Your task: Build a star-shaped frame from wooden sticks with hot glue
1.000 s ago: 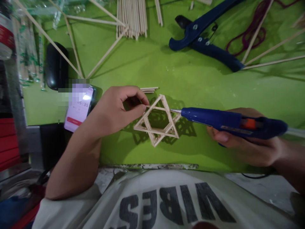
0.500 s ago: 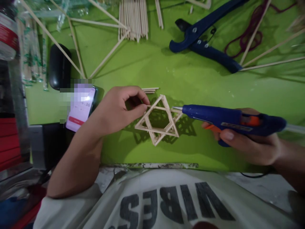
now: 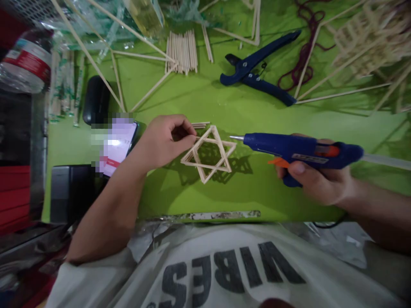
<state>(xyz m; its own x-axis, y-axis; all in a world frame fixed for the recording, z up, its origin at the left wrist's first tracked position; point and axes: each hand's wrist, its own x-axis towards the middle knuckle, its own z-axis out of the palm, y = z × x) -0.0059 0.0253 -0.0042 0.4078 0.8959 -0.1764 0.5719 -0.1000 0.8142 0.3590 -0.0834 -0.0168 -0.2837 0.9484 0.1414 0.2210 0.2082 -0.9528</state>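
My left hand pinches one corner of a six-pointed star made of thin wooden sticks. The star is held above the green table, and its shadow falls below and to the right. In my right hand is a blue hot glue gun with an orange trigger and a glue stick coming out of its back end. Its metal nozzle points left, a little way off the star's right upper corner. Just behind my left fingers lie a few short sticks.
Blue cutters lie open behind the star, near purple cord and stick frames. A stick bundle lies at the back. To the left are a phone, a black case and a plastic bottle.
The glue gun's nozzle has drawn back from the star, leaving a gap. The star has shifted slightly and the whole view has tilted, showing more of the table's far side.
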